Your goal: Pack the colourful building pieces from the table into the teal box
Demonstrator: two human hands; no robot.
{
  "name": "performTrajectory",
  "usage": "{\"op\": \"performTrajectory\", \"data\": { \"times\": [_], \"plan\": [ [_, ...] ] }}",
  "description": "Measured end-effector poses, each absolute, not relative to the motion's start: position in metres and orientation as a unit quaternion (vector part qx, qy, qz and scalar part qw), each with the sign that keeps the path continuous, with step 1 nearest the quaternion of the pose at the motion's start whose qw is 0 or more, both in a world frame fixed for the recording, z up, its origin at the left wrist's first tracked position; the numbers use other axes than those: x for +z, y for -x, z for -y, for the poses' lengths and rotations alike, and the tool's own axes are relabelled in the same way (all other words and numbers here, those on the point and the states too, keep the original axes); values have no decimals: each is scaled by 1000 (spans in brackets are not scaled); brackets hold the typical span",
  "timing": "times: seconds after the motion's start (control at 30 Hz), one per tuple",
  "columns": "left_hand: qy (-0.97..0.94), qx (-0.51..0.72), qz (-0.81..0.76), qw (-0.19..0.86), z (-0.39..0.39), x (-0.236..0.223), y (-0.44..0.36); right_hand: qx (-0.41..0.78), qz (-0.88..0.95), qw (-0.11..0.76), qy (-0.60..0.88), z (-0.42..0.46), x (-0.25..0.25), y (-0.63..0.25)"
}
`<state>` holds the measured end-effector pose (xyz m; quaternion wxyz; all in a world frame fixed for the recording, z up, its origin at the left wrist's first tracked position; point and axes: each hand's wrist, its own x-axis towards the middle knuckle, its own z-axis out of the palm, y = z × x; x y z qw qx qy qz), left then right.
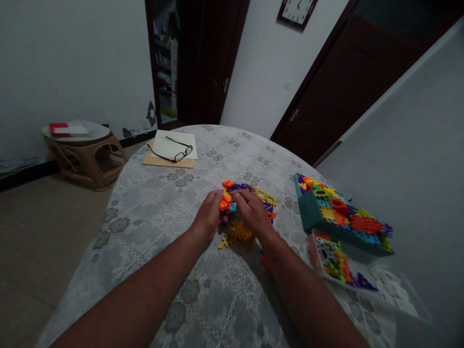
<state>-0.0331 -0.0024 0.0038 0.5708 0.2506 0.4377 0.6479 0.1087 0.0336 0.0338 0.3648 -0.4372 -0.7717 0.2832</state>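
Near the middle of the table, my left hand (209, 211) is closed on the left side of an orange and blue plastic building piece (225, 201). From the right, my right hand (251, 209) grips the same assembly, its fingers bent around it and partly hidden. Behind and beside my right hand lie linked purple and yellow plastic pieces (266, 196), with orange ones at the edge. Below the hands is a cluster of yellow gear-shaped pieces (239, 231). Part of a red piece (266, 263) shows beside my right forearm.
On the right stand a teal box (310, 212) and a clear plastic tray (317, 258), both full of colourful building pieces. A bag of white pieces (393, 290) lies beside them. Eyeglasses (179, 155) rest on papers (159, 145) at the far left. A stool (90, 159) stands beyond the table.
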Motion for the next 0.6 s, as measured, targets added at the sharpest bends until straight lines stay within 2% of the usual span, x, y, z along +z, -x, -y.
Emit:
{"op": "performTrajectory", "data": {
  "times": [0.1,0.23,0.4,0.5,0.6],
  "plan": [
    [-185,654,-427,597,1,11,36,188,770,351,498,-65,33,-111],
    [-158,652,-439,598,0,17,39,38,815,225,532,-102,26,-98],
    [-172,641,-448,598,1,16,41,-4,818,82,569,-114,17,-71],
    [-189,634,-454,597,1,16,42,1,813,87,576,-113,16,-64],
    [-200,625,-463,596,0,17,42,44,806,183,561,-104,24,-70]
  ]
}}
